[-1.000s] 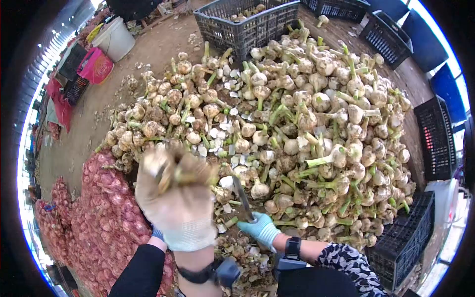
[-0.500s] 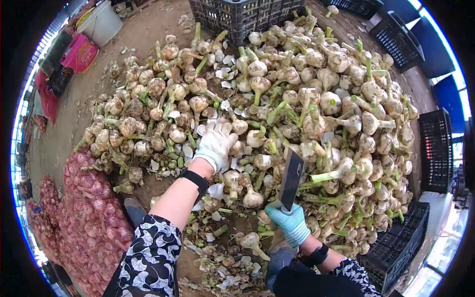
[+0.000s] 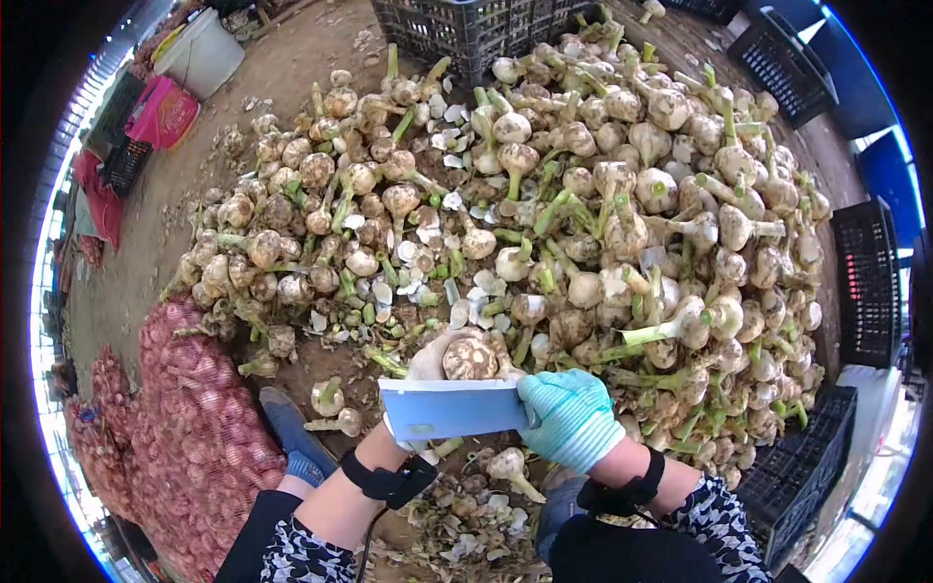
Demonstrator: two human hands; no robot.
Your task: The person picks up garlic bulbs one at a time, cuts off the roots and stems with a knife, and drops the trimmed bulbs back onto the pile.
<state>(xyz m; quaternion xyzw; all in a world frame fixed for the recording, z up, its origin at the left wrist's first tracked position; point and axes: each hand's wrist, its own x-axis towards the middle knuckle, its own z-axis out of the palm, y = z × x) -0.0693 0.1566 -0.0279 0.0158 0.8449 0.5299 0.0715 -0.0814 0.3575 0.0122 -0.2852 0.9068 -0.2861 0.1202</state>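
At the near edge of the dirt floor, the left hand (image 3: 428, 364), in a pale glove, is pinching a round, soil-mottled garlic bulb (image 3: 469, 360). The right hand (image 3: 571, 420), in a ribbed teal glove, is closing around the end of a flat, smooth rectangular blade (image 3: 452, 408). Papery white scraps (image 3: 408, 255) are lying beyond, beside knobbly heaped bulbs (image 3: 656, 189).
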